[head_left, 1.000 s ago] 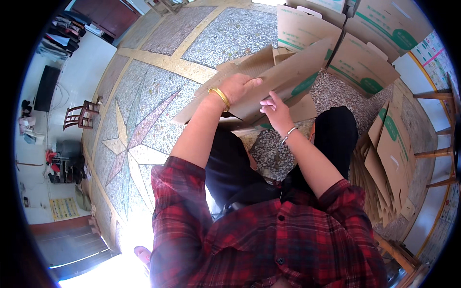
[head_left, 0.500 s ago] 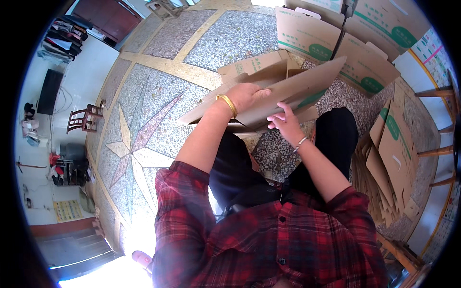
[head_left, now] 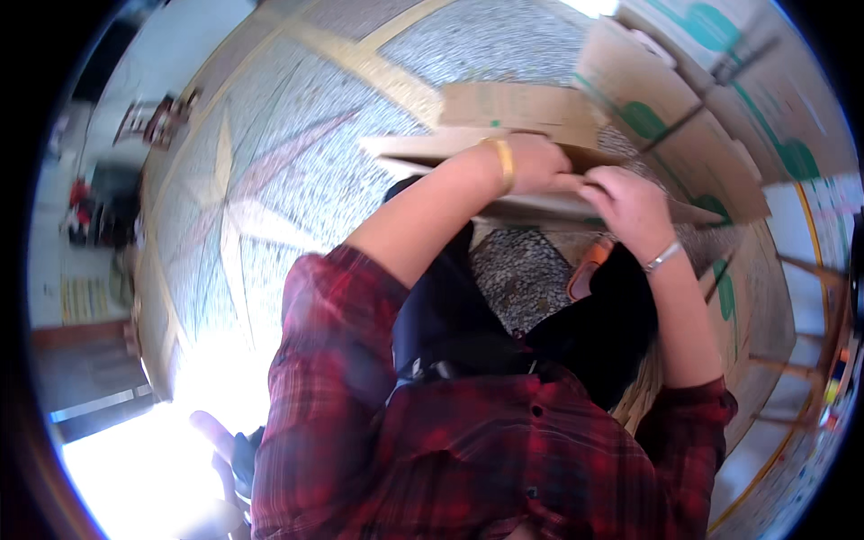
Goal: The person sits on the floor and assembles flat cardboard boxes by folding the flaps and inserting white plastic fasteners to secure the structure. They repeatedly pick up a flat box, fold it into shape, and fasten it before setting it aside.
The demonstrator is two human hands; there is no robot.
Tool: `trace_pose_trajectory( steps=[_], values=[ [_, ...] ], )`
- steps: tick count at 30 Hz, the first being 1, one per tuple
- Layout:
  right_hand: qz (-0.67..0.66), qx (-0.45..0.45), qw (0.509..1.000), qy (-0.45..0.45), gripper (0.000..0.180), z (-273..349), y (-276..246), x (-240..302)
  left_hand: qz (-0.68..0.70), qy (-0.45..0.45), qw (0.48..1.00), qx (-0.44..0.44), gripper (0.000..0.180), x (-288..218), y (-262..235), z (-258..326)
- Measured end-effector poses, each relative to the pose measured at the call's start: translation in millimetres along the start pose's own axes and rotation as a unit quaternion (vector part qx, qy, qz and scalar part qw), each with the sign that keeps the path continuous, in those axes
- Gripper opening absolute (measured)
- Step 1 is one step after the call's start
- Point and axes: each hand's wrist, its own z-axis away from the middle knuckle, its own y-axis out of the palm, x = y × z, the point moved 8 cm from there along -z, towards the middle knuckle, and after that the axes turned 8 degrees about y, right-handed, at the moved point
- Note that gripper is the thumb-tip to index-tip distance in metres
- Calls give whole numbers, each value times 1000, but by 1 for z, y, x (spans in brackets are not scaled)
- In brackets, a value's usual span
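Note:
In front of my knees a brown cardboard box [head_left: 544,206] is held tilted, partly folded, its opening a dark gap. My left hand [head_left: 538,166], with a gold bracelet at the wrist, is closed over its upper edge. Close beside it, my right hand [head_left: 634,209], wearing a silver bangle, grips the same edge with thumb and fingers bent. The two hands nearly touch. Some fingertips are hidden and smeared by motion. Beyond the box a cardboard panel [head_left: 517,103] stands out; whether it belongs to this box I cannot tell.
Large cartons [head_left: 675,117] with green print stand at the upper right. Flattened cardboard [head_left: 751,297] lies to my right, by wooden furniture legs [head_left: 814,360]. A wooden chair [head_left: 157,123] is far left on the patterned stone floor [head_left: 288,171].
My right hand has gone from open fingers to gripping the box edge beside my left. The box has turned and shifted right. The whole view has swung too.

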Motion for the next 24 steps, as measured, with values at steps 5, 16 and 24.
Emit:
trace_pose_trajectory(
  steps=[5,16,24],
  values=[
    [-14,0,995,97,16,3,3,-24,155,43,959,-232,31,-1,-53,74],
    [53,42,993,96,18,-12,22,-37,394,-463,694,-386,30,206,180,382],
    [77,50,988,121,18,-15,25,-23,623,-561,524,-151,35,169,492,372]
  ],
)
